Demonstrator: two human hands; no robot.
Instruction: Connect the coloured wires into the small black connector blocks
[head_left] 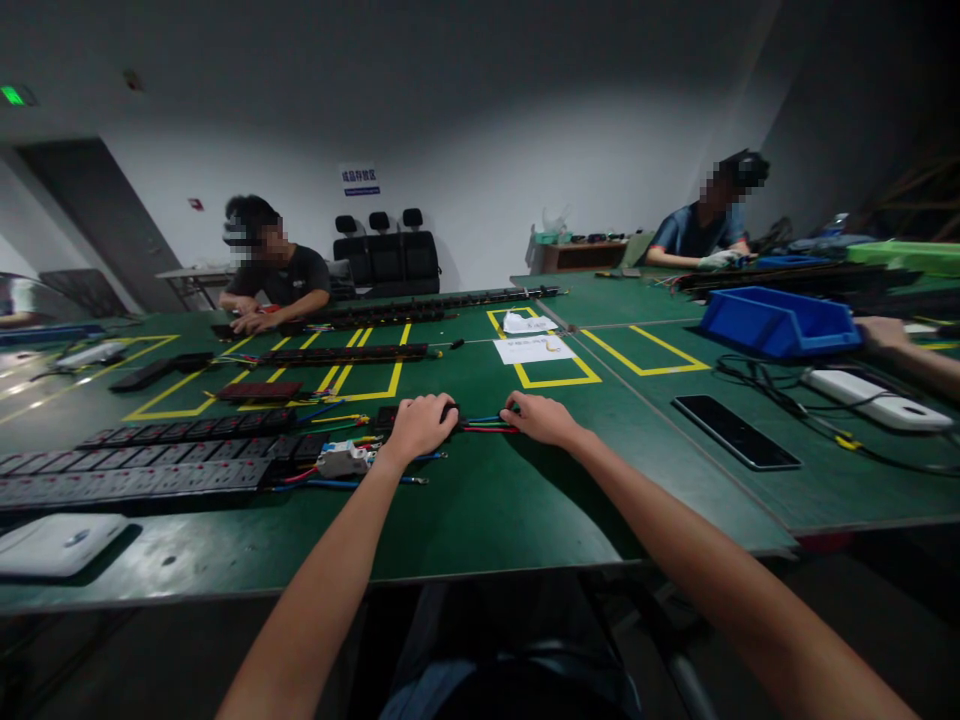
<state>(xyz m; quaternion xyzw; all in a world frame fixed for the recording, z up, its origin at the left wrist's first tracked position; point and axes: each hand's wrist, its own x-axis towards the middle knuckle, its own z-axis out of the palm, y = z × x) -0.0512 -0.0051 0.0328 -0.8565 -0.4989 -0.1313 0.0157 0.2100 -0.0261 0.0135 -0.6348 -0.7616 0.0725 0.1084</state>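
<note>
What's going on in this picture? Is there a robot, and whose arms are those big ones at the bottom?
No robot here! Those arms belong to a person wearing a camera on their head. It looks forward and down, so you see almost what they see. There's just one picture, from that camera.

Their left hand grips a black strip. Their right hand pinches coloured wires coming from it: red, green and blue ones show.

On the green table, long socket strips lie at the left, beside a white circuit breaker. At the right are a phone and a blue bin. Other people are working around the table too.
</note>
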